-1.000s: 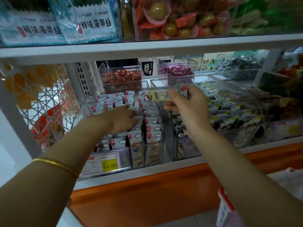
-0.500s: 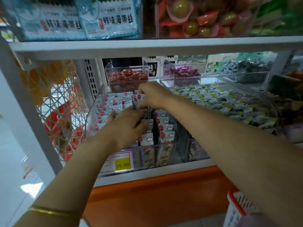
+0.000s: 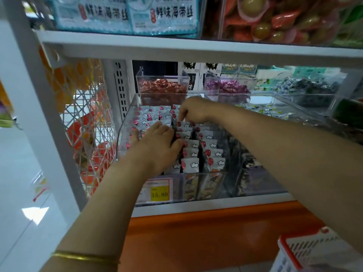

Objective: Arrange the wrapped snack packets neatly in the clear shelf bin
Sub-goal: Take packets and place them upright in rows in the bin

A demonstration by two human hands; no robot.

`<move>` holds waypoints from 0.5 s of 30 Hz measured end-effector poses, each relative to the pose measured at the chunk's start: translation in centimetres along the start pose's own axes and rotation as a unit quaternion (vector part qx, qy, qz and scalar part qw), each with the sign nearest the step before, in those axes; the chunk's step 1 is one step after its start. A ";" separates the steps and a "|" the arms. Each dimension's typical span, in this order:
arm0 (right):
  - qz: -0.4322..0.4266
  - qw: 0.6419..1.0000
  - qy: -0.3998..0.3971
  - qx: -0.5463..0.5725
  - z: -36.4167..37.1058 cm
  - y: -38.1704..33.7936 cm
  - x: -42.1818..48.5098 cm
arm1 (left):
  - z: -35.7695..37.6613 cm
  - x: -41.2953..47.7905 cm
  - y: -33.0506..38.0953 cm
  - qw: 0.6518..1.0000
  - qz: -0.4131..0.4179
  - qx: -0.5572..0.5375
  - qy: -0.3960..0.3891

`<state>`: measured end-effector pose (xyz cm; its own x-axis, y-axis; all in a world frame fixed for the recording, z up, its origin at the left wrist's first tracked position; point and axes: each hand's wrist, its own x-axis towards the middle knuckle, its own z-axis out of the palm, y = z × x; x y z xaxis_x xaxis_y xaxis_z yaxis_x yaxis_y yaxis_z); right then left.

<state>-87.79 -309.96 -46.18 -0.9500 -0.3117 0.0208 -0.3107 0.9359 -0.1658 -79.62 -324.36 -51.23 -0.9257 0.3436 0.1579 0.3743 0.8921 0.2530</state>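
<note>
A clear shelf bin (image 3: 125,122) on the lower shelf holds rows of silver snack packets (image 3: 213,153) printed with red balloons and white clouds. My left hand (image 3: 157,148) lies flat on the packets in the bin's middle, fingers straight, pressing against a row. My right hand (image 3: 193,110) reaches in from the right to the back of the bin, its fingers curled down and pinching a packet at the head of the middle row. The packet between those fingers is mostly hidden.
A yellow price tag (image 3: 159,193) marked 15.80 sits on the bin front. Behind stand bins of red candies (image 3: 163,88) and purple candies (image 3: 229,88). A neighbouring clear bin (image 3: 275,112) lies right. A white-red basket (image 3: 314,250) is at lower right.
My right hand came from the right-hand bin with a packet and lowered it into the back of the middle row. My left hand slid forward over the packets.
</note>
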 end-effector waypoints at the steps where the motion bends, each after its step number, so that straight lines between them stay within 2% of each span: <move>1: 0.004 0.999 0.033 0.016 0.0 0.2 0.2 | 0.0 0.0 -0.1 1.000 -0.002 0.008 0.000; 5: 0.022 0.991 0.132 0.019 0.6 0.5 1.3 | -0.2 0.1 -0.1 1.000 -0.016 0.004 0.002; 11: 0.026 0.994 0.099 -0.047 1.8 0.2 2.9 | -0.6 0.3 -0.4 1.000 -0.016 -0.002 0.000; 15: 0.029 0.996 0.078 -0.030 1.1 0.3 2.5 | -0.9 0.0 -0.3 1.000 -0.016 -0.012 0.010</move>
<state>-90.26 -310.68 -47.30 -0.9585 -0.2316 0.1663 -0.2518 0.9613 -0.1122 -79.73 -324.93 -50.44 -0.9357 0.3098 0.1686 0.3469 0.8949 0.2809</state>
